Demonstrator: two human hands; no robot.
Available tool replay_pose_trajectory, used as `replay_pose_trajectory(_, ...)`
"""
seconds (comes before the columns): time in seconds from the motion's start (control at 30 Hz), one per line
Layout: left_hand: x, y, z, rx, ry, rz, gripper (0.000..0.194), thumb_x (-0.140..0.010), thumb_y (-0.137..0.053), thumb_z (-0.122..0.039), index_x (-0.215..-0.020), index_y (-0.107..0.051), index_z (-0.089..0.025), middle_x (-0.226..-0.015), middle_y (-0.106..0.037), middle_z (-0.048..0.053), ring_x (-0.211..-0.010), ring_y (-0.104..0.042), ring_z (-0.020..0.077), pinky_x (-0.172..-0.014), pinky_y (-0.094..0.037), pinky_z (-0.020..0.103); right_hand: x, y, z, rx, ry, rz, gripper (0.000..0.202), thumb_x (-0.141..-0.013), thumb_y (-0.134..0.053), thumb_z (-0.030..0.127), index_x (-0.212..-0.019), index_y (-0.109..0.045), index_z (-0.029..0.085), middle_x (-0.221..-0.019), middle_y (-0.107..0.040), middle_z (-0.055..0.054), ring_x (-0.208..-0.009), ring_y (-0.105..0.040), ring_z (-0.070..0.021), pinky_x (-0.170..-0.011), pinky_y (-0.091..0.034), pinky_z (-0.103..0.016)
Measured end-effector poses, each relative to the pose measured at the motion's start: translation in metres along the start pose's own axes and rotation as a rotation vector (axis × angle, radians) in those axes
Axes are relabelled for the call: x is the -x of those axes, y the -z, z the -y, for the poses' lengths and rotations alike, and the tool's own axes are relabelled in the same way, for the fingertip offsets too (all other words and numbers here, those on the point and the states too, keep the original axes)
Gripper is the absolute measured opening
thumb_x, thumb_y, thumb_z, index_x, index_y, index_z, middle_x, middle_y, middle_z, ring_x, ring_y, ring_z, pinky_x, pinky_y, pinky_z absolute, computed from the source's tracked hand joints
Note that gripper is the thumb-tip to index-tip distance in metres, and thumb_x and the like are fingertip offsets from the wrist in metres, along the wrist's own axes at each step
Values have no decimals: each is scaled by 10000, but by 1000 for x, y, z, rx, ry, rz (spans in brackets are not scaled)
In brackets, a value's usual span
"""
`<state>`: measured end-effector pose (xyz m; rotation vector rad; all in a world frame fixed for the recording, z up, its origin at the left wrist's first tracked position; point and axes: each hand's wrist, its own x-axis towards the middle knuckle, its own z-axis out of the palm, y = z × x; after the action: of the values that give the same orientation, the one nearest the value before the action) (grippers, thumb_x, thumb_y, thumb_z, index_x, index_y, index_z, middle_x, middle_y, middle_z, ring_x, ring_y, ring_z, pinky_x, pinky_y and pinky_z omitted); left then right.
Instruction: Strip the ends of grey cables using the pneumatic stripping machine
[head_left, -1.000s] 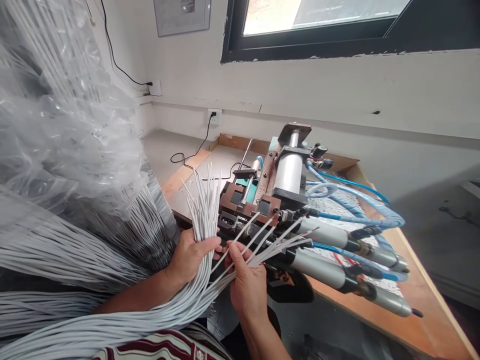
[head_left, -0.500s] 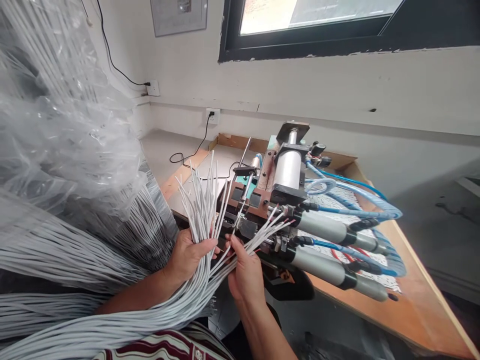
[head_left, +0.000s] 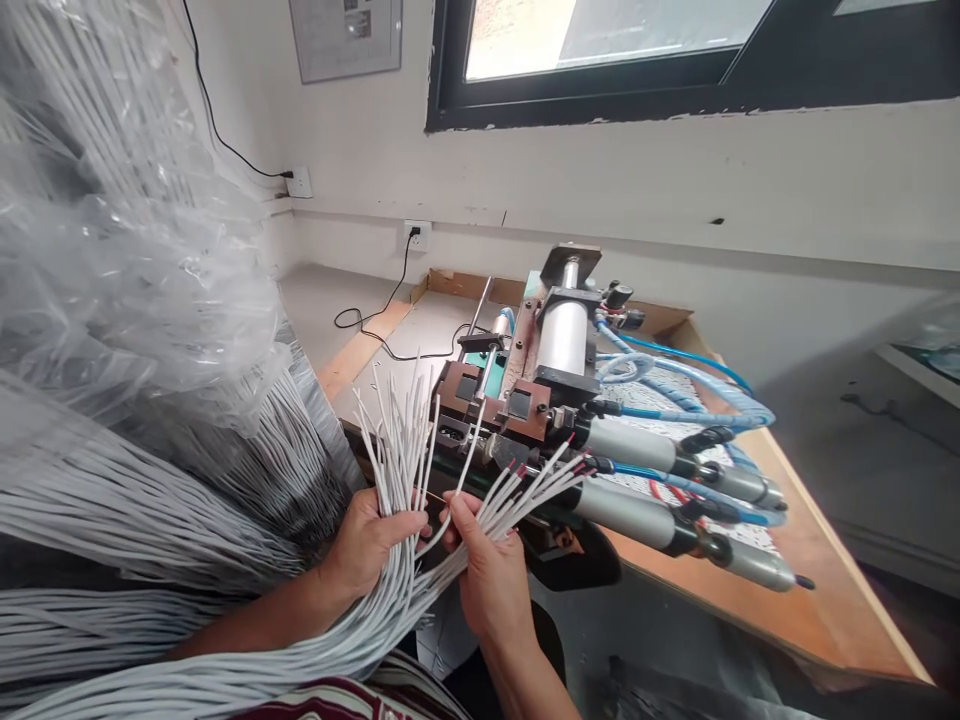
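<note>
My left hand [head_left: 369, 540] is wrapped round an upright bundle of pale grey cables [head_left: 394, 440], thumb across its front. Beside it, my right hand [head_left: 491, 565] holds a second, fanned group of cables [head_left: 536, 490] whose ends show reddish tips. Between its thumb and fingers a single cable [head_left: 471, 455] is pinched, its end pointing up at the machine. The machine [head_left: 495, 400] has brown blocks with dark square pads, just beyond my hands. Both groups run back into a thick strand crossing my lap to the left.
Large cable bundles [head_left: 135, 490] under clear plastic [head_left: 180, 280] fill the left side. Grey air cylinders [head_left: 630, 515] and blue hoses [head_left: 720, 410] extend right over the wooden table [head_left: 847, 600]. A black cord [head_left: 405, 275] runs from a wall socket behind.
The machine's brown block with pads now sits separated from the pinched cable's end, which is lower and nearer me. Both hands have shifted slightly down, and the view has turned a little right.
</note>
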<state>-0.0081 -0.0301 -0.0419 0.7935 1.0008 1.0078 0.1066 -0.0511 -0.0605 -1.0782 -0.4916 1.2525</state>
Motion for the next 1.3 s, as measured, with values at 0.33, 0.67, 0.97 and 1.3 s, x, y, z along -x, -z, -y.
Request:
replay_pose_trajectory(0.33,3,0,3,-10,8,-34,180,-575,-722,-190,-717,-633,-126,-549,-622,-5,-515,-591,132,-506,-477,240,2,2,5,-43,-73,2,226,-606,-736,344,-632,-655,135,-469,-476,37,-451,-386,-83,-463,-307,-225)
replay_pose_trajectory(0.67,6,-1,1,-69,-36,105,30,-612,-676,-156,-638,-677,-142,-548,-623,-8,-528,-533,117,-544,-428,232,5,-5,5,-26,-60,132,247,-624,-727,370,-719,-675,148,-520,-529,20,-476,-451,-109,-487,-392,-249)
replay_pose_trajectory(0.97,-2,-5,-3,10,22,-54,182,-539,-726,-207,-687,-666,-119,-514,-626,14,-494,-560,135,-529,-463,266,-15,-5,6,-52,-29,-52,235,-588,-736,357,-671,-688,142,-491,-499,31,-451,-391,-91,-453,-306,-230)
replay_pose_trajectory(1.3,-5,-5,-6,0,-31,-34,156,-574,-701,-217,-672,-621,-126,-463,-569,-24,-429,-516,95,-455,-411,214,-15,-1,5,-1,-33,50,259,-612,-720,387,-681,-673,141,-479,-446,44,-436,-342,-79,-433,-254,-223)
